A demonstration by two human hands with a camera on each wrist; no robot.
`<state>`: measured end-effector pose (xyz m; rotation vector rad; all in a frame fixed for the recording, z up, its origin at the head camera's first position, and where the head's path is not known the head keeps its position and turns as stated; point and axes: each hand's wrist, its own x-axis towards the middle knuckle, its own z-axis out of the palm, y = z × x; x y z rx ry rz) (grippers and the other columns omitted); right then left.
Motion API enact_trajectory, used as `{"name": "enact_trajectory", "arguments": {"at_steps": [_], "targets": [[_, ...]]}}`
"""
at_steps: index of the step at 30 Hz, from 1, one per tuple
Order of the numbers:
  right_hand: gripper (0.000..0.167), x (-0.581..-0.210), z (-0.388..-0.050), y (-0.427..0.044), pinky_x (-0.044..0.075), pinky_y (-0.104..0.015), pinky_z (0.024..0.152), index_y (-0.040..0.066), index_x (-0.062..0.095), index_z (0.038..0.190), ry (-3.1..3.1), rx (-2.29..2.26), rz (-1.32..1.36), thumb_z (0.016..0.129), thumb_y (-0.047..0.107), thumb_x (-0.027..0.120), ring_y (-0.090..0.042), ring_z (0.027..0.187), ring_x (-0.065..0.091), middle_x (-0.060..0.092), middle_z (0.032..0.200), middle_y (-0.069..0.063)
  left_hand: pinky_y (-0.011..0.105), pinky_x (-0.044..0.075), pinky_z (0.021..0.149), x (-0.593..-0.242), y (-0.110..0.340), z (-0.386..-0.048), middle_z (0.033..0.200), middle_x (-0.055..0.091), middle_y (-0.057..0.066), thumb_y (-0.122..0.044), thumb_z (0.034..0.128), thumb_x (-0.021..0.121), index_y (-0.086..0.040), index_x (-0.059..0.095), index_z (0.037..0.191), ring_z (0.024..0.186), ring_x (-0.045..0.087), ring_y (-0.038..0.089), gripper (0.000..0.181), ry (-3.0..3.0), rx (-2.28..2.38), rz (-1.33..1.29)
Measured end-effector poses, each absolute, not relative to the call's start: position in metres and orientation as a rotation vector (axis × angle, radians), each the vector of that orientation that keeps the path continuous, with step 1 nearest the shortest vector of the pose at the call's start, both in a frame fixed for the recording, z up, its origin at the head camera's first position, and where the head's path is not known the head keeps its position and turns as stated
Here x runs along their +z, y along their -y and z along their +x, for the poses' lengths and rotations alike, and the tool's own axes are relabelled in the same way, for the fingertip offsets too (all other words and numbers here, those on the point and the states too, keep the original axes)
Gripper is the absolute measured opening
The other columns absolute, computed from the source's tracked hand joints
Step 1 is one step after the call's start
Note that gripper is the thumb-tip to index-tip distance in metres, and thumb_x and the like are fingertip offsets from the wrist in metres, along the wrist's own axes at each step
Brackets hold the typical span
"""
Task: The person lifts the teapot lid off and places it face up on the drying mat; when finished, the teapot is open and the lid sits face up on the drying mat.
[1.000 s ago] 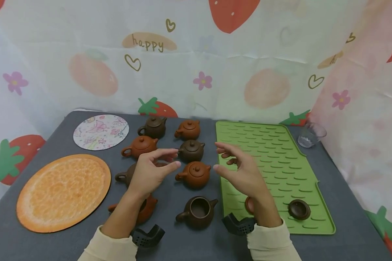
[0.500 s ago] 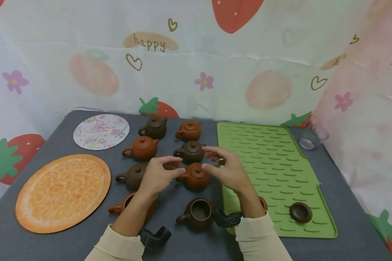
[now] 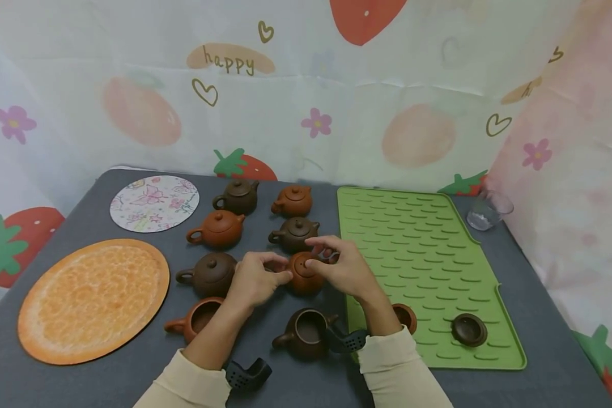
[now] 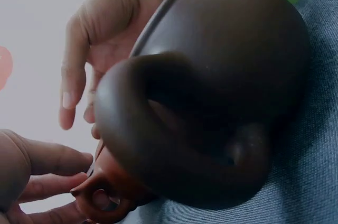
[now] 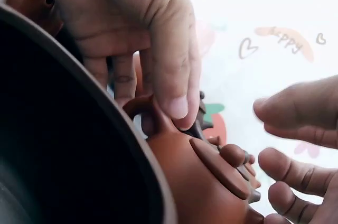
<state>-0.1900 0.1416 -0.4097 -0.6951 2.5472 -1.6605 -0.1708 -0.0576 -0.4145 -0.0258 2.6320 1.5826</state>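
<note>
My left hand (image 3: 255, 282) pinches the handle of a closed reddish-brown teapot (image 3: 303, 280); in the right wrist view, thumb and fingers of the left hand (image 5: 142, 28) meet at this teapot's (image 5: 195, 182) handle. Across from it, my right hand (image 3: 349, 269) hovers by the lid, fingers bent and apart; a gap shows between the right hand (image 5: 309, 139) and the lid knob (image 5: 232, 155). Nearer me stands a lidless dark teapot (image 3: 298, 347); a dark teapot (image 4: 232, 49) fills much of the left wrist view.
Several lidded teapots, one dark (image 3: 213, 275), stand behind and left. A lidless reddish teapot (image 3: 186, 327) is partly behind my left forearm. Right lies a green mat (image 3: 423, 255) with a dark lid (image 3: 469, 330) and a reddish lid (image 3: 407, 318). A glass (image 3: 487, 211) and round mats (image 3: 94, 300) lie farther out.
Both hands have come inward and down to the reddish-brown teapot, the left taking its handle. The right has moved left from over the green mat to beside the lid.
</note>
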Motion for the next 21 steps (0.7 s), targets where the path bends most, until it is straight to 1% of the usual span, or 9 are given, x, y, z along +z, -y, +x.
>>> {"name": "enact_trajectory", "arguments": {"at_steps": [4,11,15,21], "targets": [[0.033,-0.4117,-0.1895,-0.1408,0.047,-0.040,0.069,0.000,0.065,0.120,-2.567,-1.633,-0.676,0.088,0.005,0.070,-0.026,0.082,0.054,0.060,0.098,-0.012,0.036,0.048,0.065,-0.4150,0.0565,-0.1705,0.080,0.066,0.001,-0.009,0.0818,0.078,-0.009,0.076,0.092,0.071,0.059,0.018,0.010,-2.651,1.555,-0.039],[0.030,-0.4146,-0.1897,-0.1384,0.047,-0.039,0.069,0.002,0.069,0.115,-2.640,-1.530,-0.648,0.085,0.005,0.073,-0.023,0.084,0.054,0.060,0.096,-0.008,0.040,0.047,0.073,-0.4148,0.0552,-0.1704,0.083,0.067,0.001,-0.011,0.0819,0.079,-0.012,0.077,0.086,0.086,0.059,0.024,0.004,-2.699,1.488,-0.099],[0.025,-0.4150,-0.1895,-0.1361,0.047,-0.038,0.071,0.004,0.071,0.110,-2.685,-1.484,-0.624,0.085,0.005,0.073,-0.021,0.085,0.054,0.059,0.095,-0.004,0.040,0.047,0.073,-0.4149,0.0550,-0.1705,0.083,0.067,0.001,-0.011,0.0814,0.079,-0.012,0.077,0.086,0.087,0.059,0.024,0.005,-2.700,1.479,-0.110],[0.014,-0.4147,-0.1899,-0.1332,0.047,-0.040,0.077,0.007,0.075,0.100,-2.760,-1.396,-0.651,0.086,0.007,0.073,-0.022,0.086,0.055,0.057,0.090,-0.003,0.039,0.047,0.072,-0.4153,0.0551,-0.1717,0.084,0.066,0.002,-0.011,0.0809,0.080,-0.012,0.078,0.086,0.087,0.058,0.024,0.006,-2.695,1.488,-0.119]]}}
